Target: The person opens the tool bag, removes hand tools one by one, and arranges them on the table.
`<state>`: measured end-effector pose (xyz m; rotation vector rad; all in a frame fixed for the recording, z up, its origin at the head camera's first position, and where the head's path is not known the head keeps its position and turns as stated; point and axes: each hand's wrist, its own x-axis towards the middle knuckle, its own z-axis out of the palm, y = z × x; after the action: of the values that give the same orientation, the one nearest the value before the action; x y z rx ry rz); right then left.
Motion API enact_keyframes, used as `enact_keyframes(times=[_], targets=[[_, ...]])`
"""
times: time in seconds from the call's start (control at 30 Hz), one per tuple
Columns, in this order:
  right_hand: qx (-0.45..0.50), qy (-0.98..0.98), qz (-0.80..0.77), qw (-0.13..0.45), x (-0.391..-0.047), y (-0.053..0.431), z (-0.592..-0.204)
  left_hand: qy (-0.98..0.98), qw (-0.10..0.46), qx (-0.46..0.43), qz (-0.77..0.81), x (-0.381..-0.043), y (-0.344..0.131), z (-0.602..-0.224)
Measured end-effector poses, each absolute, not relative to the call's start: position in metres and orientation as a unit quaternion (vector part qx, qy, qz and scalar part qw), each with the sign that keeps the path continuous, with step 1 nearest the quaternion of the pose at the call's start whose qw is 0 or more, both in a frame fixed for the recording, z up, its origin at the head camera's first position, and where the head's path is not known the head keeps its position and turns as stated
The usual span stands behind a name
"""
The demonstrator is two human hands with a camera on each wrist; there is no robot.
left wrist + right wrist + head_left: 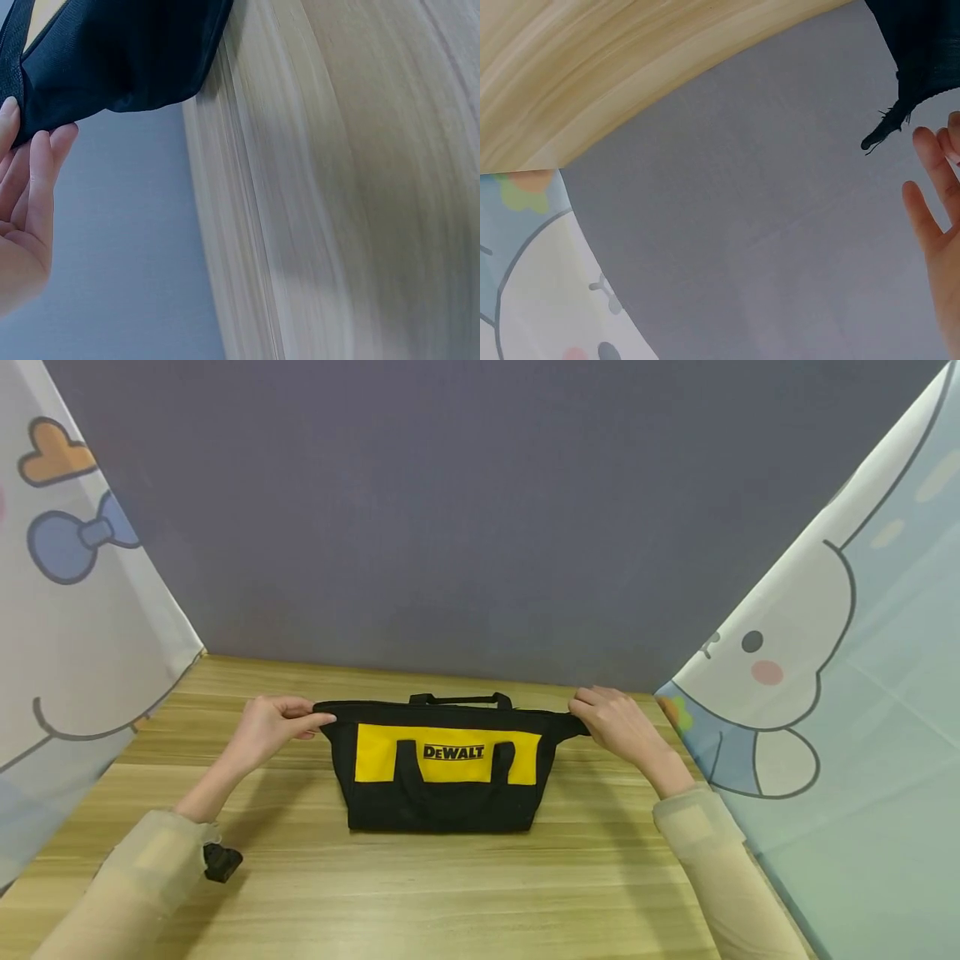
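Black-and-yellow bag (448,770), seemingly being straightened: left hand (273,728) pinches one corner (336,709); right hand (618,727), grip unclear; next probably needs even tension.

Behind the bare left fingers (291,703) and right fingers (588,696) come long, pale cream sleeves (750,893), each ending in a slightly see-through, greenish-beige cuff (718,817) with a paler, roughly rectangular patch (687,822), and a small, blocky black fitting (222,863) juts from the inner side of the cuff behind the left fingers.
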<state>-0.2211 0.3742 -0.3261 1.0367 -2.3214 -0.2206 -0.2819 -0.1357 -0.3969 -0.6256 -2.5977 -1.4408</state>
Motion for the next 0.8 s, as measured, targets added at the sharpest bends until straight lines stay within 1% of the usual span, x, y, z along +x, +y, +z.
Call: enact_keyframes(times=[0.43, 0.67, 0.8], targets=[[0.379, -0.874, -0.078, 0.293, -0.219, 0.384, -0.33, -0.858, 0.052, -0.206, -0.467, -0.281, -0.134, -0.394], [0.371, -0.873, -0.076, 0.308, -0.216, 0.391, -0.333, -0.86, 0.05, -0.201, -0.467, -0.28, -0.135, -0.392], [0.365, -0.878, -0.084, 0.299, -0.217, 0.392, -0.332, -0.861, 0.054, -0.198, -0.464, -0.279, -0.135, -0.392]])
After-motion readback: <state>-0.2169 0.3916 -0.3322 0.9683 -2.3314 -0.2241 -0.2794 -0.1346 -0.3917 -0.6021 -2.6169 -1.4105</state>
